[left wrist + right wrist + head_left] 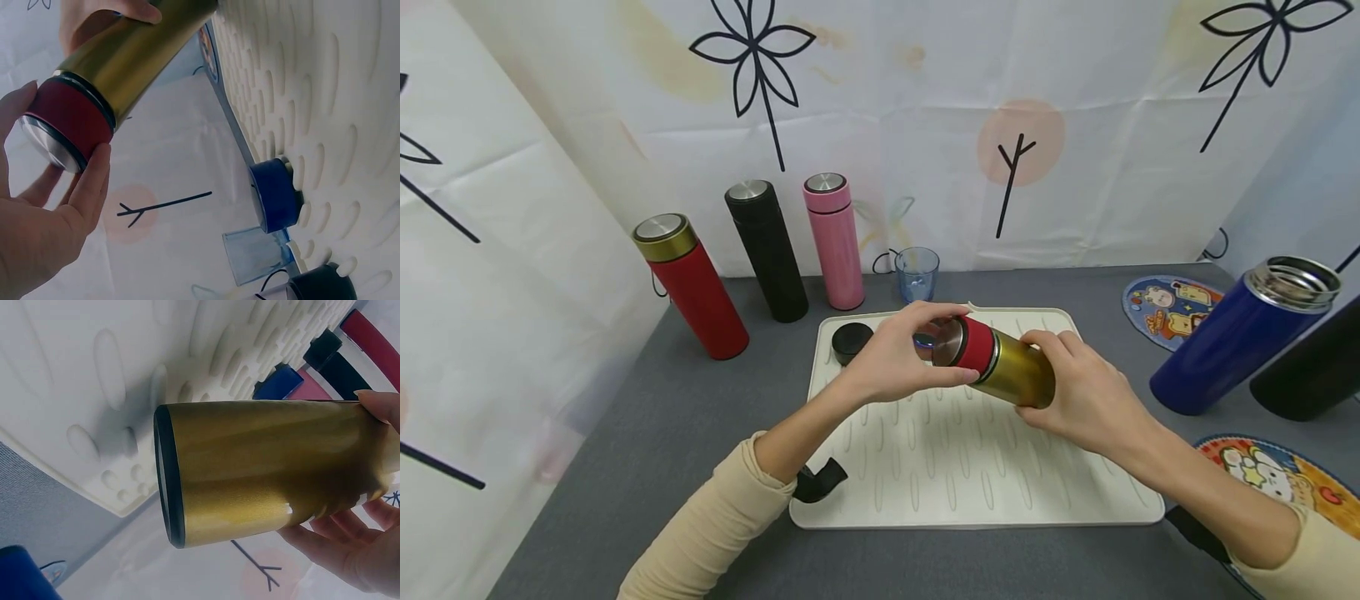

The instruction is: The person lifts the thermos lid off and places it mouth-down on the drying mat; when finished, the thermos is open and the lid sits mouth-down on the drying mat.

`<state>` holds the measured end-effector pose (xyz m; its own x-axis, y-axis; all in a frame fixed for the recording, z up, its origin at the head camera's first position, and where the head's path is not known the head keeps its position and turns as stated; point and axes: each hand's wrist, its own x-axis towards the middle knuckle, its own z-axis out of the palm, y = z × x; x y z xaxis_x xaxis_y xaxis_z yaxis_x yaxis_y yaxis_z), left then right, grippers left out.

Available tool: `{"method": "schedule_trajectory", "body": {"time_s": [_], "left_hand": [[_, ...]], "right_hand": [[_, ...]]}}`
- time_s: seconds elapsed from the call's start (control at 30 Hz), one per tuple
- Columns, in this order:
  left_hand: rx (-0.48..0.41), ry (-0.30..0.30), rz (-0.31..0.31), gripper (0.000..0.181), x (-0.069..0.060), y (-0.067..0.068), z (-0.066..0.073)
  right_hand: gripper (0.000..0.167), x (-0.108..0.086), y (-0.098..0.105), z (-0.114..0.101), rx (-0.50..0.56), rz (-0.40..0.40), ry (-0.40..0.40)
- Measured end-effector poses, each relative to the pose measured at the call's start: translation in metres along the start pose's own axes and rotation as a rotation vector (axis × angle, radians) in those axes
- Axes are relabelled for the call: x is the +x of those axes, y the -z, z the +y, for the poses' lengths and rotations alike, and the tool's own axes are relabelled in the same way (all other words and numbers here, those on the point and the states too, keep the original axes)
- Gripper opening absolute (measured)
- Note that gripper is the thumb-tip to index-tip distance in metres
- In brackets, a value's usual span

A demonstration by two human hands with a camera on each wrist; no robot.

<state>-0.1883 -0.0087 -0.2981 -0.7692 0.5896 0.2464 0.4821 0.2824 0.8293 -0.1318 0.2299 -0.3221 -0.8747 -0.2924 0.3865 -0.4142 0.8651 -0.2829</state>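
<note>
A gold thermos bottle (1021, 371) is held tilted above the cream ridged tray (970, 512), its lidded end toward the left. My right hand (1086, 404) grips the gold body from the right, fingers and thumb around it. On the bottle's mouth sits a red lid (976, 345) with a brushed steel top; a thin silver-and-dark band shows where lid and body meet. The left hand (898, 358) pinches the red lid (70, 119) between thumb and fingers. Behind that hand, a blue cap (275, 195) and a black cap (852, 342) stand on the tray's far side.
At the back left stand a red thermos (696, 292), a black thermos (767, 250), a pink thermos (835, 246) and a clear glass (917, 275). An uncapped blue thermos (1236, 342) stands at right, beside a black one (1311, 367) and round cartoon mats (1172, 308).
</note>
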Motion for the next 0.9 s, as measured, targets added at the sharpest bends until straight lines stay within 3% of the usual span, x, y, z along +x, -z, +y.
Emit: {"method": "schedule_trajectory", "body": {"time_s": [0.17, 0.27, 0.57, 0.9], "left_hand": [[-0.025, 0.12, 0.05, 0.057, -0.001, 0.002, 0.006], [-0.01, 0.158, 0.073, 0.054, 0.0, 0.006, 0.008], [-0.013, 0.147, 0.126, 0.057, 0.002, 0.004, -0.005], [0.037, 0.145, 0.145, 0.07, 0.009, -0.014, -0.022]], "right_hand": [[0.075, 0.0, 0.001, 0.0, -0.002, 0.015, 0.005], [0.076, 0.001, 0.002, 0.002, 0.003, 0.028, -0.001], [0.078, 0.006, 0.005, 0.015, 0.059, 0.078, -0.07], [0.082, 0.018, 0.009, 0.036, 0.148, 0.079, -0.22]]}}
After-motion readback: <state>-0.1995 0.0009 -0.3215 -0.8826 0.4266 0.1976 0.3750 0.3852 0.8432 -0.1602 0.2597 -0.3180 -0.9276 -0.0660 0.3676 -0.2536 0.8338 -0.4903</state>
